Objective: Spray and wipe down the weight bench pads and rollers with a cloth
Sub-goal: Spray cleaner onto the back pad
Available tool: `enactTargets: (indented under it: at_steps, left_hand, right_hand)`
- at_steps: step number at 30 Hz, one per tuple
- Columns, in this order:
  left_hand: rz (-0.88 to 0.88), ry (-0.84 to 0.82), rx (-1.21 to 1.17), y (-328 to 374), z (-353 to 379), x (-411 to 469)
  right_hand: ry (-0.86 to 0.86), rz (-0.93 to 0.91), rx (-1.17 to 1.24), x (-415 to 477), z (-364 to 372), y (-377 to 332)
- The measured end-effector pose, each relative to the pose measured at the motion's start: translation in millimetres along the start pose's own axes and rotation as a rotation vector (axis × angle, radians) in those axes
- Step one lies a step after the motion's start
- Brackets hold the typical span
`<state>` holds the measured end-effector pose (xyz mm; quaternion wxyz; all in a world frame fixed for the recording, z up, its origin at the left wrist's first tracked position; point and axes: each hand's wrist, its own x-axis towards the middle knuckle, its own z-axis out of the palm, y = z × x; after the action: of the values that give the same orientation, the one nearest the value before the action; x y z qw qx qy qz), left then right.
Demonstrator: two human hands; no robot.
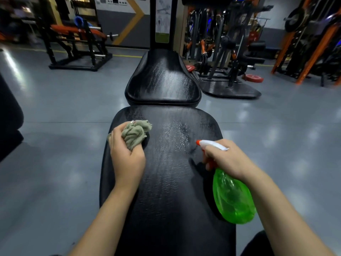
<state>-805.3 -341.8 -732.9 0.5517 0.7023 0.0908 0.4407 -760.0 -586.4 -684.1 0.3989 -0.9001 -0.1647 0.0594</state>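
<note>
A black weight bench runs away from me, with its long back pad (166, 182) close below and its seat pad (162, 80) beyond. Wet droplets glisten on the long pad's far middle. My left hand (127, 156) grips a crumpled grey-green cloth (135, 133) over the pad's left side. My right hand (225, 159) holds a green spray bottle (232, 198) by its white and orange trigger head (210, 145), nozzle pointing left at the wet patch. No rollers are in view.
Grey glossy floor (55, 145) lies on both sides of the bench. A black upright post (162, 21) rises behind the seat pad. Another bench rack (77, 47) stands at the far left, weight machines and red plates (252, 78) at the far right. A dark object (9, 117) edges in at the left.
</note>
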Motion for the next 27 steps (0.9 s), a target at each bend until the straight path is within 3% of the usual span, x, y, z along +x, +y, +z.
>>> enactTargets:
  at_steps: [5,7,10,13,19,23,27]
  left_hand:
    - [0.064,0.000,0.065,3.2,6.7,-3.9]
    - [0.128,-0.034,0.125,2.8,8.2,-6.5]
    - [0.279,-0.097,0.236,2.1,9.6,-9.1]
    - [0.495,-0.224,0.386,1.6,11.7,-12.1]
    - [0.635,-0.385,0.494,6.1,24.1,-26.8]
    - [0.728,-0.509,0.631,-4.0,31.0,-29.0]
    - [0.677,-0.614,0.730,-14.3,44.7,-38.4]
  right_hand:
    - [0.008,-0.037,-0.114,1.0,0.6,3.4]
    - [0.196,-0.014,0.030,2.7,-9.4,7.7]
    - [0.439,0.106,0.435,4.7,-31.6,24.1]
    - [0.486,0.193,0.589,7.7,-42.1,44.6]
    - [0.608,0.249,0.812,7.1,-59.7,64.2]
    - [0.582,0.210,0.784,12.2,-62.1,70.3]
    - [0.638,0.195,0.613,15.2,-67.2,91.0]
